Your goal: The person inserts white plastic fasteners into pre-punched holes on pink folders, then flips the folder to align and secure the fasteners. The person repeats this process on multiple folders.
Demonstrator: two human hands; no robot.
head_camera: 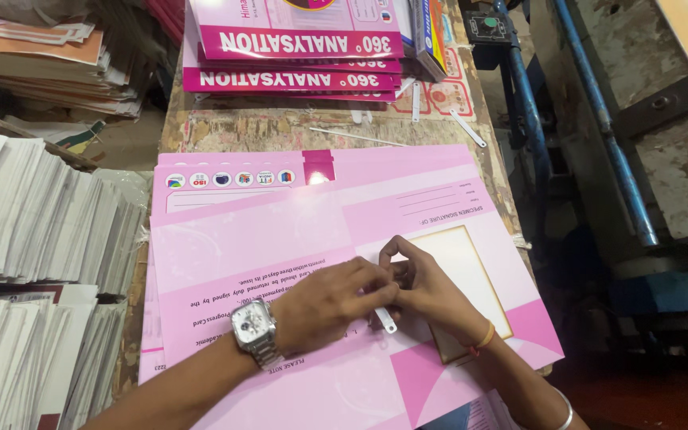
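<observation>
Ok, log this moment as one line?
left hand: on white strip | right hand: pinching strip | under: pink printed sheet | bench: stacked pink folders

A large pink printed card sheet (280, 239) lies on the workbench, bearing a cream rectangular panel (463, 279) and a row of small round logos (228, 179). A stack of magenta-banded printed sheets (296, 48) is seen farther back, beside what may be a blue-and-yellow box (431, 36).

Left hand (332, 299) and right hand (424, 291) together, fingertips meeting, fingers curled, forearms angled inward
</observation>
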